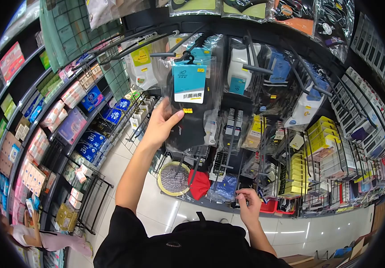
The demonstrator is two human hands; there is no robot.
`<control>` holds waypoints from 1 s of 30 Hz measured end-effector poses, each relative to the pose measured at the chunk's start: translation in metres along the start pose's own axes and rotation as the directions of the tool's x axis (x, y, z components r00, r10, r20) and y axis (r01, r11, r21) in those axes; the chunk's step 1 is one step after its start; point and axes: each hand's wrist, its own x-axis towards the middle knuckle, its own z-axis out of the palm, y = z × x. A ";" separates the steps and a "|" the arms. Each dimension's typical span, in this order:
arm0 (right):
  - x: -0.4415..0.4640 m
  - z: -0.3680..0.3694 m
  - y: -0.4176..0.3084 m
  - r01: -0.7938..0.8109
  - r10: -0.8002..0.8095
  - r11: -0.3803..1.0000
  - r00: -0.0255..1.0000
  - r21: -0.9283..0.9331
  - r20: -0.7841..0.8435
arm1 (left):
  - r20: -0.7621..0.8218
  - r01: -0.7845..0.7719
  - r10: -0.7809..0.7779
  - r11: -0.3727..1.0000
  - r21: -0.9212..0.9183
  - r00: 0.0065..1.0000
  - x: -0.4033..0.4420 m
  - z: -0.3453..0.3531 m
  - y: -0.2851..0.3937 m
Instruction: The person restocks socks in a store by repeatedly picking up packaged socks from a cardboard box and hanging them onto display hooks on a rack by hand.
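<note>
My left hand (163, 121) reaches up and is closed on a clear plastic pack of black socks (188, 127), thumb in front near a small yellow price sticker. The pack has a teal and white card (190, 82) and a black hanger hook at its top, close to the end of a display peg (163, 55). Lower down, my right hand (248, 206) is held before the bottom of the rack, fingers loosely bent and apart, with nothing visible in it. Nearest to it are a blue folded item (223, 187) and a red tray (269, 206).
Several metal pegs jut out, with more packs such as white socks (241, 58) and yellow-carded packs (295, 172). Below hang a checked hat (173, 177) and a red cap (199, 184). Shelves of tissue packs (89, 147) line the left, where another person (45, 239) is.
</note>
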 end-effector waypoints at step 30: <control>-0.002 -0.013 0.017 -0.080 0.080 0.997 0.997 0.006 0.016 | -0.173 -0.096 0.167 0.928 0.359 0.971 0.009 -0.037 -0.034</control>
